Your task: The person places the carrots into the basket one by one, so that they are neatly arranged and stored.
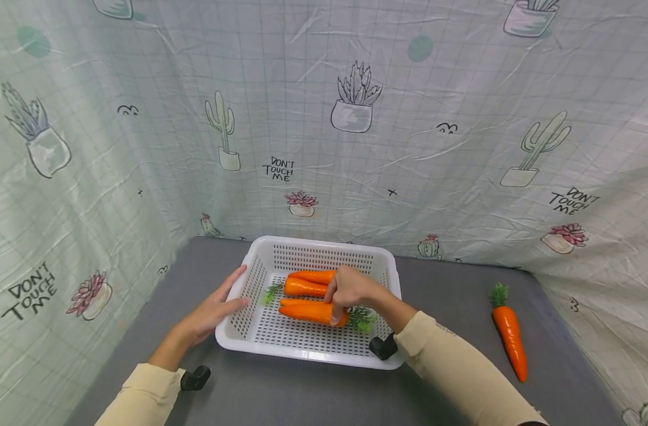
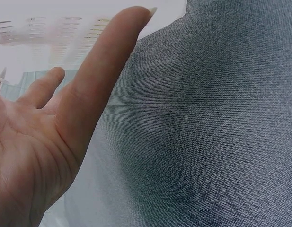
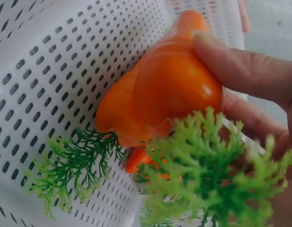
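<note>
A white perforated plastic basket [image 1: 308, 355] stands on the grey cloth, with several orange toy carrots in it. My left hand [image 1: 213, 313] is at the basket's left rim, fingers and thumb extended; in the left wrist view the thumb overlaps the white wall. Reaching inside, my right hand [image 1: 350, 293] pinches a carrot [image 3: 179, 80] near its leafy end, thumb on top and fingers at the side. Another carrot [image 3: 110, 111] lies right beside it, its green leaves [image 3: 84, 165] pointing the same way. Farther back, a pair of carrots [image 1: 305, 287] lies with leaves to the left.
One more carrot [image 1: 510, 340] lies on the grey cloth [image 1: 446, 296] at the right, outside the basket, leaves toward the back. A cactus-print curtain [image 1: 324, 148] encloses the back and both sides. Black wrist mounts [image 1: 196, 377] project below the sleeves.
</note>
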### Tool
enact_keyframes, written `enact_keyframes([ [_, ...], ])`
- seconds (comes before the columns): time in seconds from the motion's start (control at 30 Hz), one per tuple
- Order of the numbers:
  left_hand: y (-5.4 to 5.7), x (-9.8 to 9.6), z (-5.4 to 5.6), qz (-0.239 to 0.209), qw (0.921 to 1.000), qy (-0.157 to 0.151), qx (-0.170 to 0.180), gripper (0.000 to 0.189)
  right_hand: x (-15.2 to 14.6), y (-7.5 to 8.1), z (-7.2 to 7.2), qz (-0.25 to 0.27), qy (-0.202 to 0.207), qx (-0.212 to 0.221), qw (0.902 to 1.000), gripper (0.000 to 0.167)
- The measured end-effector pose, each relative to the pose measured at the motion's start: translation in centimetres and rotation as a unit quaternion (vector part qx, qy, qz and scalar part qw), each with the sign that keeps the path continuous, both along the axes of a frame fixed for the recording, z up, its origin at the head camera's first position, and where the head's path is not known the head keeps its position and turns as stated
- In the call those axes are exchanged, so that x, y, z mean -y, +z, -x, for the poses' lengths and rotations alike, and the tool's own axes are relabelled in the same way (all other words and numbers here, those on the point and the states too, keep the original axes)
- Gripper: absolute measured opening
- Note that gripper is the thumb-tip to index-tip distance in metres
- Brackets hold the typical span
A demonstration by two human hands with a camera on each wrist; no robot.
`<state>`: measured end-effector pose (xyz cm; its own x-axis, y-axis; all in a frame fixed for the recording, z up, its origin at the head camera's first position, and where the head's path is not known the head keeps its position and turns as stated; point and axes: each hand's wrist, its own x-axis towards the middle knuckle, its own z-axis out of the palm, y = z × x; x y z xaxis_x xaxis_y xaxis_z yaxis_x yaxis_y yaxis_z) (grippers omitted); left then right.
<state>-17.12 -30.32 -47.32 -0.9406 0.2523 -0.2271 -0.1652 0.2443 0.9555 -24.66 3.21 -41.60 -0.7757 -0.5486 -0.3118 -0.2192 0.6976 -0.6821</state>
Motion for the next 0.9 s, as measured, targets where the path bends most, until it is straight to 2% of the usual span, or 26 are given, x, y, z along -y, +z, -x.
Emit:
enact_keyframes([
  [0.4, 0.1, -0.1, -0.3, 0.002, 1.0, 0.003, -0.001, 0.086, 0.7, -1.1, 0.7, -0.025, 0.006, -0.009, 0.9996, 0.026],
  [0.73, 0.0, -0.1, -0.3, 0.004, 1.0, 0.0, -0.004, 0.086, 1.1, -1.8, 1.2, -0.038, -0.002, -0.02, 0.9991, 0.029],
  [0.9, 0.0, 0.0, -0.3, -0.002, 1.0, -0.002, -0.004, 0.086, 1.3, -2.0, 1.2, -0.056, 0.009, -0.044, 0.9974, 0.031],
])
